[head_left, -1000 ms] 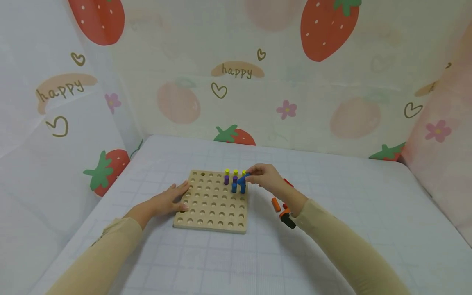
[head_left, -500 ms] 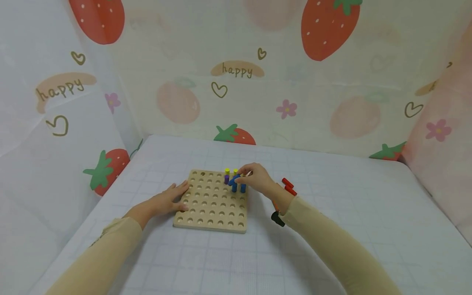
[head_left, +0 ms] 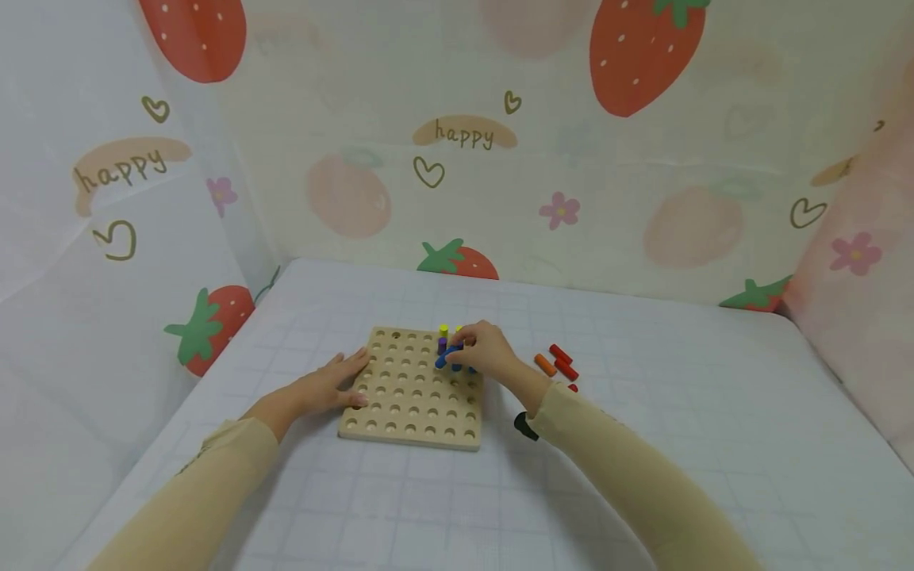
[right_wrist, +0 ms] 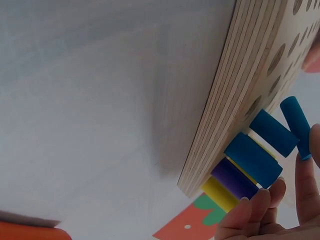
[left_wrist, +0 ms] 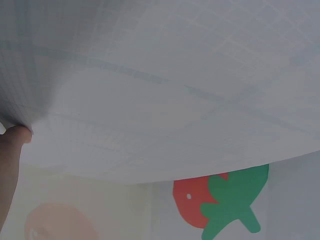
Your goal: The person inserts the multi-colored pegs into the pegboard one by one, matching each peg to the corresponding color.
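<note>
My right hand (head_left: 487, 350) pinches a blue peg (right_wrist: 296, 120) between thumb and finger above the back right of a wooden pegboard (head_left: 348, 433). In the right wrist view that peg is tilted and close to a standing blue peg (right_wrist: 273, 132). Another blue peg (right_wrist: 254, 159), a purple peg (right_wrist: 235, 179) and a yellow peg (right_wrist: 219, 195) stand along the board's edge, partly behind my fingers. Open holes cover the rest of the board. My left hand (head_left: 330, 387) rests at the board's left edge with its fingers spread. The left wrist view shows only a fingertip (left_wrist: 20, 134) of it.
Right of the board lie red pegs (head_left: 567, 370) and an orange peg (head_left: 545, 365). A black piece (head_left: 526, 426) sits nearer, partly under the right sleeve (head_left: 600, 452). A patterned cloth backdrop (head_left: 543, 166) rises behind the white table (head_left: 400, 507).
My right hand has moved left over the board with the blue peg, toward the spot left of the standing blue pegs. More loose pegs show behind its wrist. The left hand has stayed put.
</note>
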A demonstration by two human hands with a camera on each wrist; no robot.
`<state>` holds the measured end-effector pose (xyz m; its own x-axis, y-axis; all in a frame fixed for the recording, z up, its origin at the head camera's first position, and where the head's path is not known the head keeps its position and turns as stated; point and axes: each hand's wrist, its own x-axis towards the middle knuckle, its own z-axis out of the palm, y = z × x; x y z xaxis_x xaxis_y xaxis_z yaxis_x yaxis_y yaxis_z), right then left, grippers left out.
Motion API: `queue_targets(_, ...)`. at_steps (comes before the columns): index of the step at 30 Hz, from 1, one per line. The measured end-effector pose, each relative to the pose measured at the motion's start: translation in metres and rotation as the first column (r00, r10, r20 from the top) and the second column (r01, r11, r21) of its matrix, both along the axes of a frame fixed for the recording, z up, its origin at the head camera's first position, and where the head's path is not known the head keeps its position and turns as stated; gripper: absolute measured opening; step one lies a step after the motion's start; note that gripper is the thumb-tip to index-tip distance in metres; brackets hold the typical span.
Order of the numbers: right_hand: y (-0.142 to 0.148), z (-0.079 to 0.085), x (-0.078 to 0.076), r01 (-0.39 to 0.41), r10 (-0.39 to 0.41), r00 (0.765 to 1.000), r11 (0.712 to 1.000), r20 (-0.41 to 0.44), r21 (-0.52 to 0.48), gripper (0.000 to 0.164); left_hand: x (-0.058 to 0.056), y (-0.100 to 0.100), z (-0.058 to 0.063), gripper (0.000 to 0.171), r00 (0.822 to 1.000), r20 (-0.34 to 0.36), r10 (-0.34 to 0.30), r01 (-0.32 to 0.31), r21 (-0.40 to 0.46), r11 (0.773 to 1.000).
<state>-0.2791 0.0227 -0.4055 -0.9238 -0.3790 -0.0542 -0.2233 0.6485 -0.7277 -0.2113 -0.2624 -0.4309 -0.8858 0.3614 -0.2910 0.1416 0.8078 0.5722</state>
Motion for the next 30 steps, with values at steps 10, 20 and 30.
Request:
queue_targets(10, -0.006, -0.003, -0.001, 0.022, -0.018, 0.998, 0.997, -0.053, 0.077, 0.018, 0.000, 0.001, 0.001, 0.090, 1.000, 0.000, -0.002, 0.002, 0.000, 1.000)
queue_targets(20, -0.010, -0.003, -0.003, 0.000, 0.009, 0.998, 0.991, -0.068, 0.133, 0.019, 0.000, 0.001, 0.001, 0.090, 1.000, 0.002, 0.004, -0.004, 0.010, 1.000)
queue_targets(30, -0.010, -0.002, -0.001, -0.022, 0.026, 0.999, 0.996, -0.045, 0.084, 0.026, 0.000, 0.001, 0.000, 0.090, 1.000, -0.002, 0.002, -0.002, 0.007, 1.000)
